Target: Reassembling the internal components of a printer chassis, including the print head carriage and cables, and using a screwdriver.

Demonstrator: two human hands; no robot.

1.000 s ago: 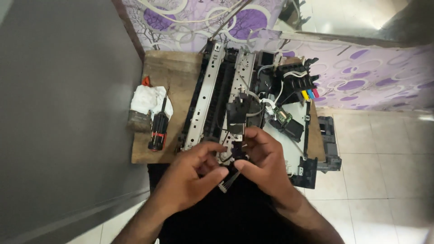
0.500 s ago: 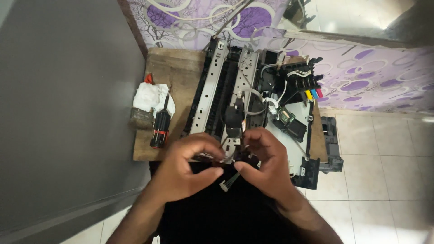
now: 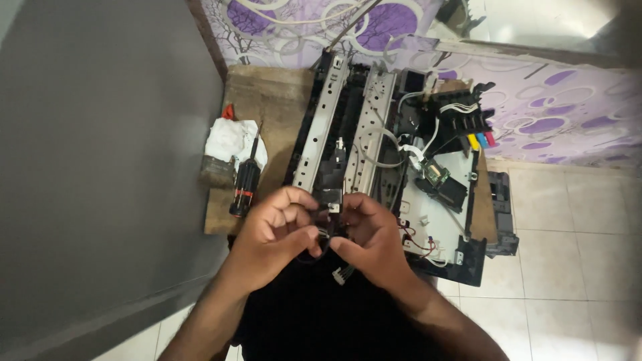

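- Left hand (image 3: 281,224) and right hand (image 3: 371,234) both pinch a small black plastic part (image 3: 329,224) at the near end of the opened black printer chassis (image 3: 374,147) on the wooden desk (image 3: 257,100).
- Risk, judged: a slipping pinch could strain the white connector lead (image 3: 342,273) dangling below.
- Versus 0.5 s earlier: hands meet closer together; black-handled screwdriver (image 3: 246,180) unmoved.

Dim indoor light; glare washes out upper right corner; wide-angle bending at edges; hands slightly soft
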